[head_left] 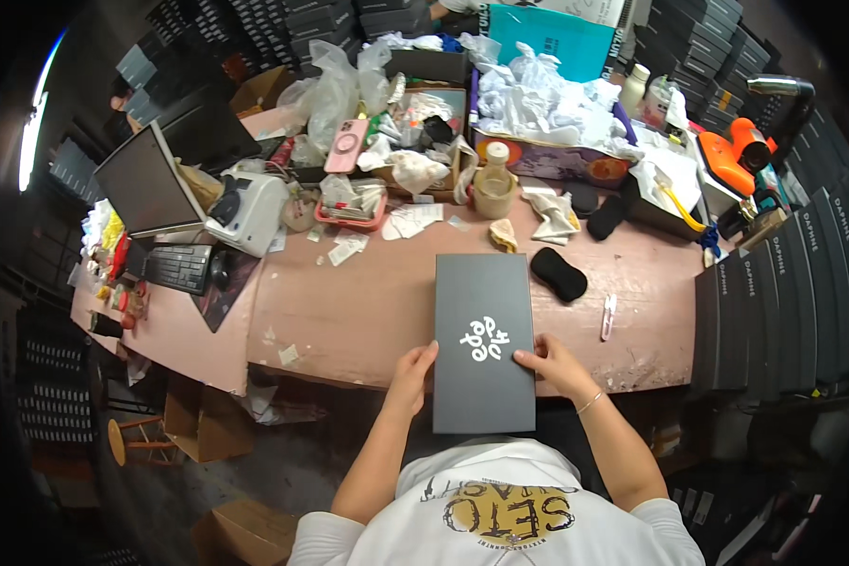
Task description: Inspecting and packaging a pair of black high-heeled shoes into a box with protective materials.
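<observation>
A dark grey shoe box [484, 396] with white lettering on its lid lies across the front edge of the pink table, its near end jutting toward my body. My left hand [412, 375] grips its left side, thumb along the edge and the other fingers hidden beneath or behind it. On the opposite side my right hand [555, 365] holds the box too, with the thumb resting on top of the lid. The lid is closed, so whatever is inside stays hidden. Just past the right side lies a black oval sponge [558, 274].
A small pink cutter [608, 318] lies on the table [349, 311] to the right. Stacked dark boxes [783, 302] line the right edge. Behind stand a glass bottle [493, 184], a bin of crumpled white paper [547, 108] and a pink phone [346, 146]. A keyboard [174, 267] is at left.
</observation>
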A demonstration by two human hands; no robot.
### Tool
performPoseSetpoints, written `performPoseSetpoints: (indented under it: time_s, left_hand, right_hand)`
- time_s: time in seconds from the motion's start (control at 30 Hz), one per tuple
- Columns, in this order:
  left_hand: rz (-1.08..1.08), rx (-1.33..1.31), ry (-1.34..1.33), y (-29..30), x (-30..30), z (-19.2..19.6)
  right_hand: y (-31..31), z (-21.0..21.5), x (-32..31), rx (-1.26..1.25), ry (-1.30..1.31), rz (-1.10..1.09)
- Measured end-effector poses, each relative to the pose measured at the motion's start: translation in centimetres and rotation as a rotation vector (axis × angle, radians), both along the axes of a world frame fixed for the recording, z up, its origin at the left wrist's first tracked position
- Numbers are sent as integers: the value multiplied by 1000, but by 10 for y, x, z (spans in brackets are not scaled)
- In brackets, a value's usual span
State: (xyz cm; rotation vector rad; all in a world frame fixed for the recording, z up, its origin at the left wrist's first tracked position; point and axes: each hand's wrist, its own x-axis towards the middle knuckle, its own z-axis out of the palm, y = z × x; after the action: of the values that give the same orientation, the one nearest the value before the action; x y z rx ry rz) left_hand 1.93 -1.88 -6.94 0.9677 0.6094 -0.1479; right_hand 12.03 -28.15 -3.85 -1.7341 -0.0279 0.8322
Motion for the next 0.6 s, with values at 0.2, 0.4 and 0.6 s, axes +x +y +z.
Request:
performPoseSetpoints:
  time_s: [0.2,0.4,0.6]
  left_hand:
    - [-104,110,-190,-7,12,25]
    - [-74,170,-408,85,-5,93]
    - [-434,1615,156,125,-24,37]
  right_hand:
    - [-13,59,1,491,197,-241]
    - [94,89,-53,379,-187,595]
    - [55,64,-19,-475,-989,404]
